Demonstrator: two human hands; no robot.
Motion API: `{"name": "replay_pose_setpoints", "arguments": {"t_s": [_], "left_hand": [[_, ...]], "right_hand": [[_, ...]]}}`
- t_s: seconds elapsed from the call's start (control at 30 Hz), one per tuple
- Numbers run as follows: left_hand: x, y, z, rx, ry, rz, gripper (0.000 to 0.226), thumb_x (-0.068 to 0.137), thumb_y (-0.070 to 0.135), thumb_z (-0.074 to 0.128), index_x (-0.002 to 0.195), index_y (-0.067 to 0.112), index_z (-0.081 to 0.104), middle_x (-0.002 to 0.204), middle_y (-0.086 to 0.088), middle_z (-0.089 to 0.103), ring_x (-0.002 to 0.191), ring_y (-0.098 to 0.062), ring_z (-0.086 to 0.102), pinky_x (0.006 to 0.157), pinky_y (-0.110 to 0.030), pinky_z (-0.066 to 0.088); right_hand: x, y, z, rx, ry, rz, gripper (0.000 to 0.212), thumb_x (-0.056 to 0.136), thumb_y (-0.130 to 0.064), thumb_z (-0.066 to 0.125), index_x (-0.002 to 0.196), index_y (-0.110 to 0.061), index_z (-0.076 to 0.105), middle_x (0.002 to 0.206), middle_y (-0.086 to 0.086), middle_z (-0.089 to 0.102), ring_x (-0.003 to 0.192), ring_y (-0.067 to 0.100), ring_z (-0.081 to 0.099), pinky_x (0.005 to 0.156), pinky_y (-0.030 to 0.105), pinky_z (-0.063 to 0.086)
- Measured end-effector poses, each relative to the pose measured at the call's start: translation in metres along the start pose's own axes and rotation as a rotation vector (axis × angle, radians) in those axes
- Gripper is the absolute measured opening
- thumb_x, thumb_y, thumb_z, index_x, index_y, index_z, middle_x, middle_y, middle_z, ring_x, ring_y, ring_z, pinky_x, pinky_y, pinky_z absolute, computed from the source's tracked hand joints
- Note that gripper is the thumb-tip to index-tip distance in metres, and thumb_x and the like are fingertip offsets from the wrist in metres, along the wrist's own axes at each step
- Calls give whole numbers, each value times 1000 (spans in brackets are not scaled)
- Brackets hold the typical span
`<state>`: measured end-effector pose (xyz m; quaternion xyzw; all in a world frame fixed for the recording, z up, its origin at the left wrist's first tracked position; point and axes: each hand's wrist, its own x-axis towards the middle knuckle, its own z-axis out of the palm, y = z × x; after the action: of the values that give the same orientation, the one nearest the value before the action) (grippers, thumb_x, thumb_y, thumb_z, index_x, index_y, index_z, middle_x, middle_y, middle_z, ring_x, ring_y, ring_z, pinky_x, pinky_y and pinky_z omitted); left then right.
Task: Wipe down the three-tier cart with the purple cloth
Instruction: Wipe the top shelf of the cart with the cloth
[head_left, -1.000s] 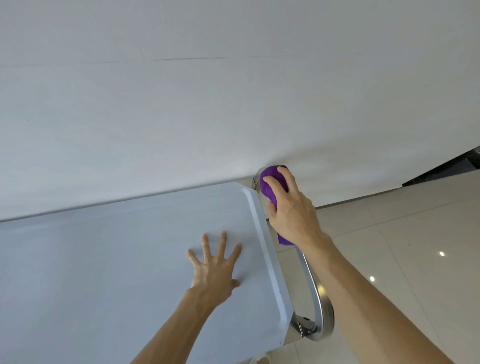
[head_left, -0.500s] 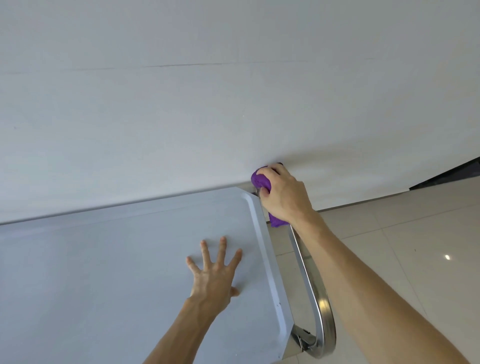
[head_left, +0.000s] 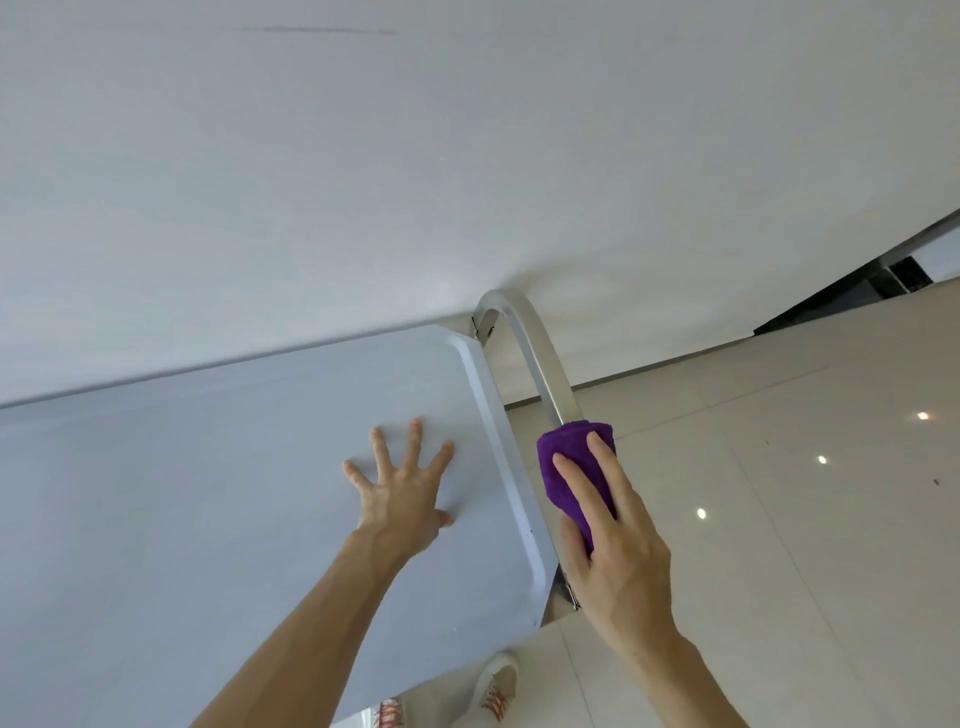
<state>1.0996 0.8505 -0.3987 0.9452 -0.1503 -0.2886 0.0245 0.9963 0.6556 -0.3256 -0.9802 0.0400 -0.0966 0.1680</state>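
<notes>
The cart's pale blue-grey top tier (head_left: 182, 493) fills the lower left, with a raised rim along its right edge. A curved metal handle (head_left: 535, 343) arches off that right side. My right hand (head_left: 618, 551) is wrapped around the middle of the handle with the folded purple cloth (head_left: 566, 467) pressed between palm and bar. My left hand (head_left: 400, 499) lies flat on the top tier near the right rim, fingers spread, holding nothing. The lower tiers are hidden under the top one.
A white wall (head_left: 467, 156) stands right behind the cart. Glossy beige floor tiles (head_left: 779, 519) spread to the right. My shoes (head_left: 496, 686) show below the cart's near corner. A dark gap (head_left: 857, 291) opens at the far right.
My right hand has slid the purple cloth along the handle from its far end by the wall toward me, to the middle of the bar. The left hand stays flat on the top.
</notes>
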Motion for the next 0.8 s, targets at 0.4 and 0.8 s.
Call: {"name": "replay_pose_setpoints", "arguments": {"t_s": [0.4,0.8], "left_hand": [[-100,41,67,-17,263,217,53,76,41,77,125,32,60,146,-5,50,131,-42,47,97,-65,43],[-113,51,110,84,283,231,57,96,47,49,150,38,34,162,-5,25,145,-49,18,104,-77,21]], "right_hand": [[99,-14,10,-83,-66,-104,57,89,-17,59,142,-29,44,160,-4,24,95,30,63,70,41,58],[3,14,13,-47,172,-107,63,89,-15,59,148,-24,40,158,0,33,104,28,62,73,41,58]]}}
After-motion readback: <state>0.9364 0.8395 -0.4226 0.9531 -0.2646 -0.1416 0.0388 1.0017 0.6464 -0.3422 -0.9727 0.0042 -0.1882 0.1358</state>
